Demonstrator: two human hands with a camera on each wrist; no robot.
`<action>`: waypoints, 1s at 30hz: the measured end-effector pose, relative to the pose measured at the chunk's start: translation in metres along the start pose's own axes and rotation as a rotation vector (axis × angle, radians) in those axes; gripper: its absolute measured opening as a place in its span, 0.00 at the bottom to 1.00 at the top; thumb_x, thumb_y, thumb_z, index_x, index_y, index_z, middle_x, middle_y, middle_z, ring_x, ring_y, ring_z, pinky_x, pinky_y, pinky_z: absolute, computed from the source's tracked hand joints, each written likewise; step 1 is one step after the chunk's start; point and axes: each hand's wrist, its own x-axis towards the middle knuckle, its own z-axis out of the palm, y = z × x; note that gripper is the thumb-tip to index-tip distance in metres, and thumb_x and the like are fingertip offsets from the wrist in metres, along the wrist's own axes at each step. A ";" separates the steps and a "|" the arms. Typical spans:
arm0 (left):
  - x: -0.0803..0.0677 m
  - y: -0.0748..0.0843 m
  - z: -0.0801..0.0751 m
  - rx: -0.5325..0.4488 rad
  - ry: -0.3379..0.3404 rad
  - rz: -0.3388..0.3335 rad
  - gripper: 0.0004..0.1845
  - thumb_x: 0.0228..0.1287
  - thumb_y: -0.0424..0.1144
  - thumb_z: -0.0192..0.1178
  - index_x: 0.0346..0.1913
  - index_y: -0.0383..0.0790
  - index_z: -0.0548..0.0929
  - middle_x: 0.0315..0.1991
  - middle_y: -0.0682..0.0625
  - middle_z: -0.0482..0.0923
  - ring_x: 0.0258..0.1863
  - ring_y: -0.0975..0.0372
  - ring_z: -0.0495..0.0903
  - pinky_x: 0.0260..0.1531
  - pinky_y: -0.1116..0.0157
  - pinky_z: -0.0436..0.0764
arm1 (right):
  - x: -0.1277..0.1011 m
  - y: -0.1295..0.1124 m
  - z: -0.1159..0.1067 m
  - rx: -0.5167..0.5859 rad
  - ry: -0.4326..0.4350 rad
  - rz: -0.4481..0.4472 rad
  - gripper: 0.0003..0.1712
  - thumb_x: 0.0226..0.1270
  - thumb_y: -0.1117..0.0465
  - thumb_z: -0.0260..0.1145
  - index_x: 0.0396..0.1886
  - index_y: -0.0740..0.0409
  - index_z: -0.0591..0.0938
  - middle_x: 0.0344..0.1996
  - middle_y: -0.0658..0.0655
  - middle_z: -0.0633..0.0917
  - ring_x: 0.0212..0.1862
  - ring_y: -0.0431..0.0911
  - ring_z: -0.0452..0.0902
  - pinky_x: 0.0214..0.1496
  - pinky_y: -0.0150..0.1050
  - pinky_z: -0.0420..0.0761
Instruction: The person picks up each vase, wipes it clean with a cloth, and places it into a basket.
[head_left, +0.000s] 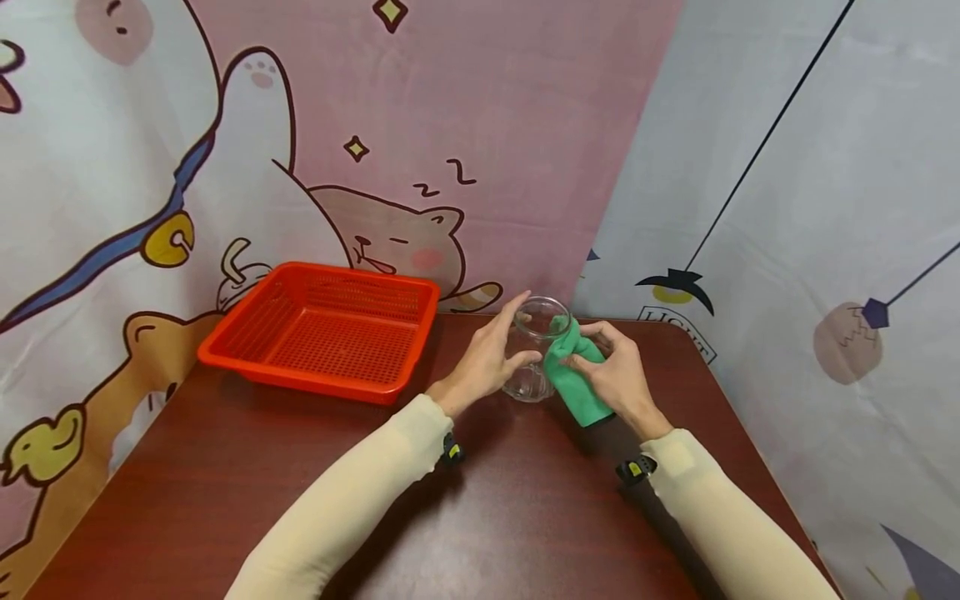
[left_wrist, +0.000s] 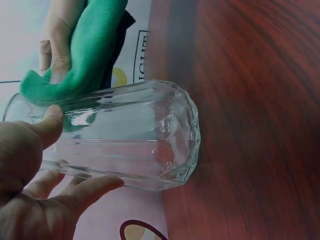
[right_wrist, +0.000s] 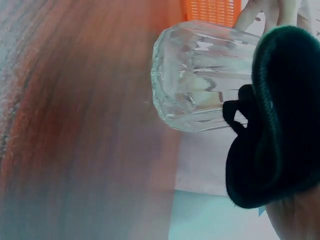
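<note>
A clear faceted drinking glass (head_left: 534, 350) (left_wrist: 130, 135) (right_wrist: 195, 75) is held just above the dark red table (head_left: 480, 500), tilted. My left hand (head_left: 491, 354) (left_wrist: 45, 165) grips it round the side, thumb on one wall and fingers on the other. My right hand (head_left: 615, 371) pinches a green cloth (head_left: 573, 371) (left_wrist: 85, 55) against the glass rim; part of the cloth lies over the mouth. In the right wrist view the cloth (right_wrist: 275, 125) looks dark and hides most of the right hand.
A red perforated plastic basket (head_left: 322, 329) sits on the table to the left of the hands, near the back wall. Cartoon-printed curtains hang behind and to the right. The table's right edge (head_left: 750, 433) runs close to my right forearm.
</note>
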 end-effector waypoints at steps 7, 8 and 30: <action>0.002 0.001 -0.003 0.009 -0.015 0.001 0.58 0.74 0.38 0.82 0.96 0.50 0.54 0.93 0.44 0.67 0.83 0.43 0.80 0.83 0.44 0.81 | 0.006 -0.009 -0.007 0.109 0.071 -0.054 0.28 0.73 0.66 0.86 0.70 0.60 0.88 0.64 0.60 0.94 0.60 0.25 0.88 0.59 0.22 0.87; 0.002 0.001 -0.003 0.011 -0.017 0.004 0.58 0.74 0.39 0.82 0.96 0.49 0.54 0.93 0.44 0.66 0.83 0.43 0.80 0.83 0.44 0.81 | 0.006 -0.009 -0.008 0.113 0.076 -0.059 0.28 0.73 0.67 0.85 0.70 0.60 0.88 0.64 0.60 0.94 0.62 0.25 0.88 0.60 0.22 0.86; 0.002 -0.004 -0.003 0.024 -0.032 0.005 0.58 0.75 0.41 0.82 0.96 0.47 0.54 0.92 0.43 0.67 0.85 0.43 0.78 0.84 0.44 0.79 | 0.009 -0.001 -0.008 0.126 0.047 -0.049 0.28 0.74 0.63 0.86 0.71 0.57 0.88 0.63 0.58 0.94 0.58 0.29 0.90 0.54 0.25 0.89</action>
